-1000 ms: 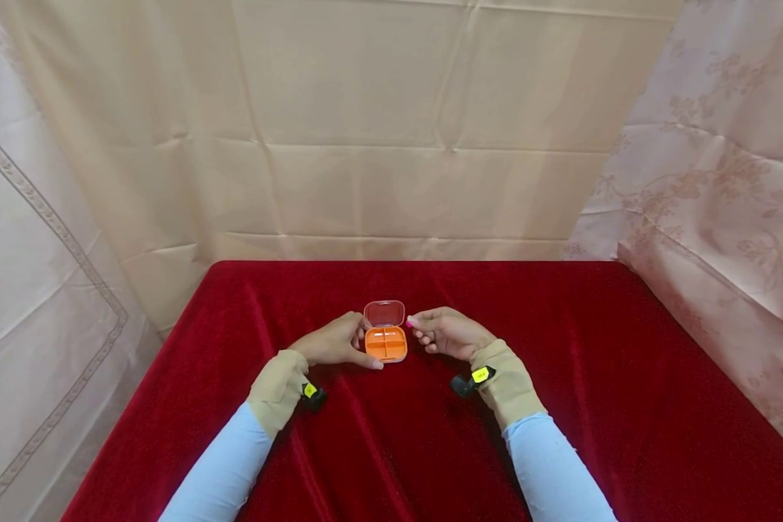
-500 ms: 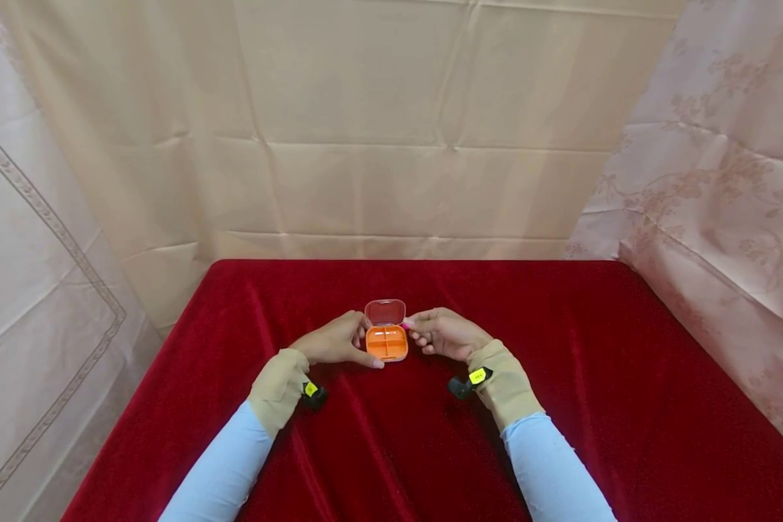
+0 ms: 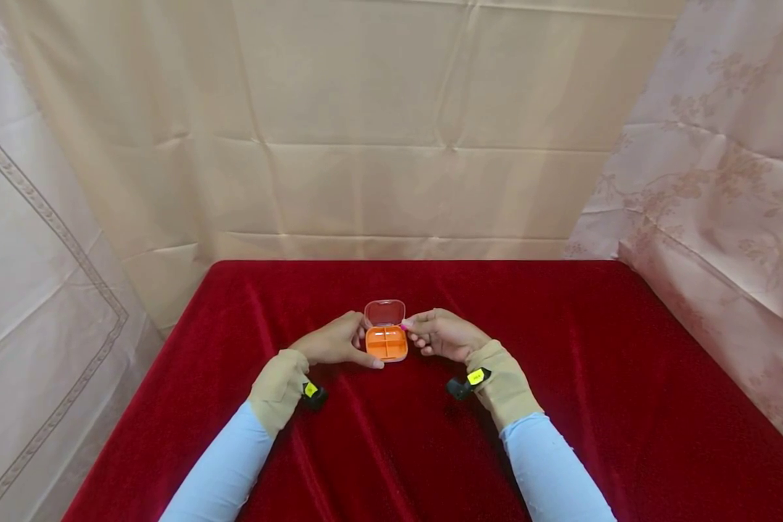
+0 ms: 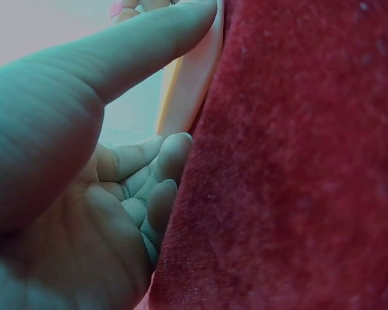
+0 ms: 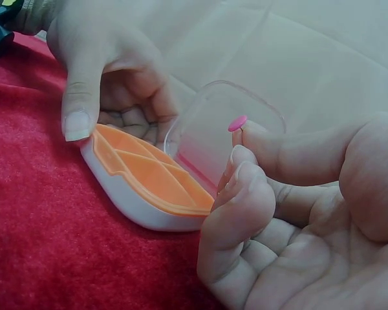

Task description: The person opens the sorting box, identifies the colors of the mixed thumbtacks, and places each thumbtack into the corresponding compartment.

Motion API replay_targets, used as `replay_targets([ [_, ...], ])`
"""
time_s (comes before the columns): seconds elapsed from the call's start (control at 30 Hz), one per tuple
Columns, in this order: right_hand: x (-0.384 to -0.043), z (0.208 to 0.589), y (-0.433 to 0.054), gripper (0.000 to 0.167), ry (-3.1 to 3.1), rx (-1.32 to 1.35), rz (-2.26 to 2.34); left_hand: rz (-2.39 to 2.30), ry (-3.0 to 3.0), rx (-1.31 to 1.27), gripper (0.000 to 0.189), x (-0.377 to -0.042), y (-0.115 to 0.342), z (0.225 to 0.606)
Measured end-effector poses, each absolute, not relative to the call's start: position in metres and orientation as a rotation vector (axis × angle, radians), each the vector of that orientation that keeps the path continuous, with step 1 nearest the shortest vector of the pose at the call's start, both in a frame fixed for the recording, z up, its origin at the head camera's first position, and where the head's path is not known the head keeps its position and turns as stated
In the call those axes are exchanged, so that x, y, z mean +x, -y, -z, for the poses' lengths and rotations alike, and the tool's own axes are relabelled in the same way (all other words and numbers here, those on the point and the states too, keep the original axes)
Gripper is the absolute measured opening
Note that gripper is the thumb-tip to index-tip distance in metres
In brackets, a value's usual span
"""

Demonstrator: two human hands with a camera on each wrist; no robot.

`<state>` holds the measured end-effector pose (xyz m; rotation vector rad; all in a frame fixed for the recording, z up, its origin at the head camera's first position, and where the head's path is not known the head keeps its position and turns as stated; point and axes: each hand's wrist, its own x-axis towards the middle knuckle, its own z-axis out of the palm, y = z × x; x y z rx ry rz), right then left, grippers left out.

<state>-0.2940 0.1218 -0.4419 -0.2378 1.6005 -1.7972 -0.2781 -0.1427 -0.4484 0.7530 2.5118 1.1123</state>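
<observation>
An orange-and-white pill box [image 3: 387, 344] sits on the red cloth, its clear lid [image 3: 385, 313] raised at the back. Orange dividers split its inside into several compartments. My left hand [image 3: 331, 342] grips the box from the left, thumb on the front corner and fingers behind; in the left wrist view the thumb [image 4: 136, 45] lies along its white side. Between thumb and fingertips, my right hand [image 3: 449, 333] pinches a pink thumbtack [image 5: 237, 123], flat head up, with a bit of its metal pin showing. The tack is at the box's back right corner, near the lid hinge.
Red velvet cloth [image 3: 391, 449] covers the table. Behind it hangs a beige curtain [image 3: 391, 145], with patterned drapes [image 3: 744, 181] at the sides. A small black camera [image 3: 460, 388] is strapped to each wrist.
My right hand has moved slightly left with the thumbtack, from beside the pill box to its right edge. The left hand and the box have stayed almost still.
</observation>
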Motion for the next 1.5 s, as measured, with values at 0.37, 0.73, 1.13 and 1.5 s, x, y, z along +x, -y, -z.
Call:
replay_targets([
  [0.37,-0.2944,0.4419,-0.121,0.015,-1.599,-0.237,1.8,-1.142,-2.481,0.749,0.061,-0.2781,0.1427,0.4469],
  [0.73,-0.2934,0.4434,-0.1184,0.015,-1.613,-0.235,1.784,-1.122,-2.489,0.732,0.061,-0.2754,0.1431,0.4458],
  [1.13,-0.2923,0.4449,-0.1163,0.015,-1.619,-0.245,1.782,-1.116,-2.489,0.745,0.058,-0.2776,0.1428,0.447],
  [1.5,-0.2909,0.445,-0.1144,0.014,-1.688,-0.238,1.765,-1.098,-2.514,0.725,0.061,-0.2777,0.1429,0.4491],
])
